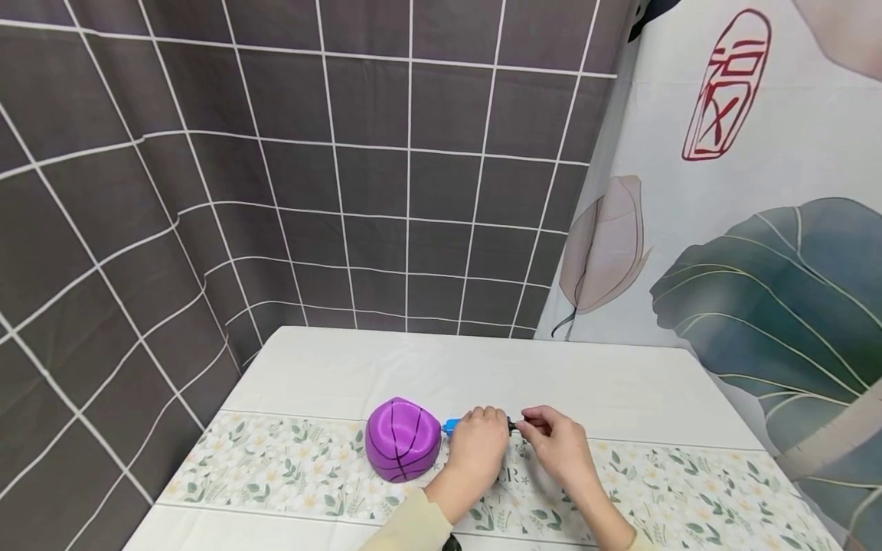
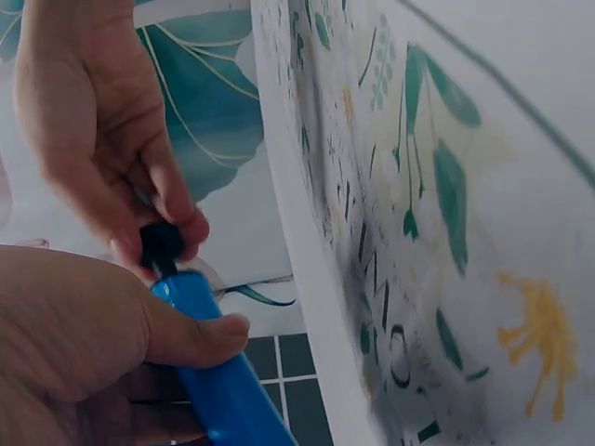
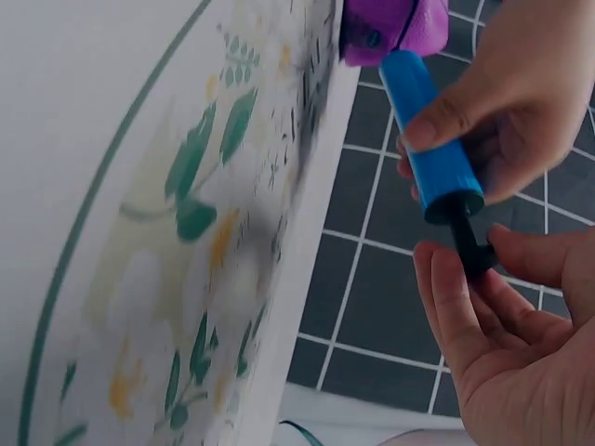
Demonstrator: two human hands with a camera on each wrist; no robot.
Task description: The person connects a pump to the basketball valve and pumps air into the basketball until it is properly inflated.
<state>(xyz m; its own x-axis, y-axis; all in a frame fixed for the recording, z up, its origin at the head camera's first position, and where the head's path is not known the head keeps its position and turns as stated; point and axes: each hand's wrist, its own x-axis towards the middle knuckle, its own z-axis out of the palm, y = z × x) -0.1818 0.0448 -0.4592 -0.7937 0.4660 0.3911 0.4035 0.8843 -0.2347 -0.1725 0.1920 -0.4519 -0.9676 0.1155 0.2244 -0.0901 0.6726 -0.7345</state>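
Note:
A purple ball [image 1: 402, 442] with black lines, dented and partly deflated, sits on the table left of both hands. The blue tip of a hand pump [image 1: 451, 426] meets its right side. My left hand [image 1: 480, 440] grips the blue barrel of the pump, thumb laid along it in the left wrist view. With fingers and thumb my right hand [image 1: 556, 444] pinches the black pump handle [image 3: 477, 258]. A short length of black rod shows between barrel and handle in the right wrist view. Part of the barrel is hidden under the left hand in the head view.
The table wears a white cloth [image 1: 331, 367] with a band of printed flowers and leaves. Behind it hangs a dark curtain [image 1: 441, 184] with a white grid. A pale curtain [image 1: 689, 252] with large leaf prints is at the right. A small dark object [image 1: 451, 543] shows at the front edge.

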